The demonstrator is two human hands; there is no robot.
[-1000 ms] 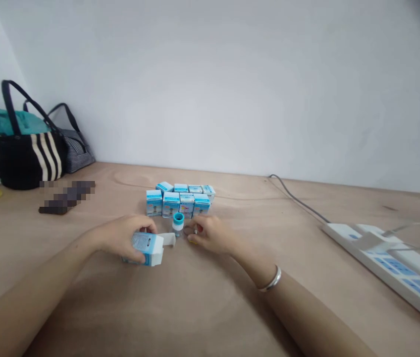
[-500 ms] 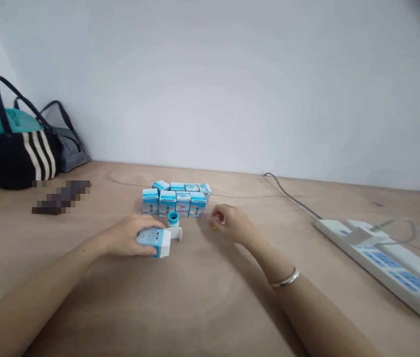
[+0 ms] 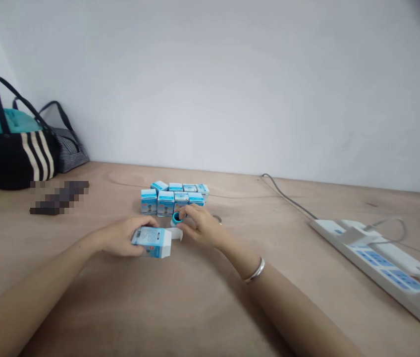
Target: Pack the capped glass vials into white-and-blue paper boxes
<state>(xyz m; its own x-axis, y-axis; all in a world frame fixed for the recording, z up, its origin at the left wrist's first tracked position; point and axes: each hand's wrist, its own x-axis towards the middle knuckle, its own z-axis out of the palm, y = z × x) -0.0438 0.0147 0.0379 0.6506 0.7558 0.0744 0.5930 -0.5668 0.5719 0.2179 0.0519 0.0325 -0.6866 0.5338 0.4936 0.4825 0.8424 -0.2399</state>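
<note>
My left hand (image 3: 123, 238) is closed around a small blue-and-white carton (image 3: 152, 243), which lies on its side. The carton's end faces right, with a white flap (image 3: 176, 233) sticking out. My right hand (image 3: 200, 225) has its thumb and fingers around a small round white container with a blue rim (image 3: 176, 218), just behind that flap. Part of the container is hidden by the fingers. Behind both hands, several blue-and-white boxes (image 3: 165, 204) stand close together in two rows; my right hand covers part of the front right ones.
A small curved loop (image 3: 218, 218) lies right of my right hand. On the right is a white power strip (image 3: 366, 263) with a grey cable (image 3: 288, 195). A black bag with white stripes (image 3: 17, 156) and a pixelated dark object (image 3: 60, 198) are at the left. A wall rises behind the table.
My right hand has moved left from beside the boxes to the blue-rimmed container and closed on it. The small thing it pinched before no longer shows in it. My left hand still holds the carton.
</note>
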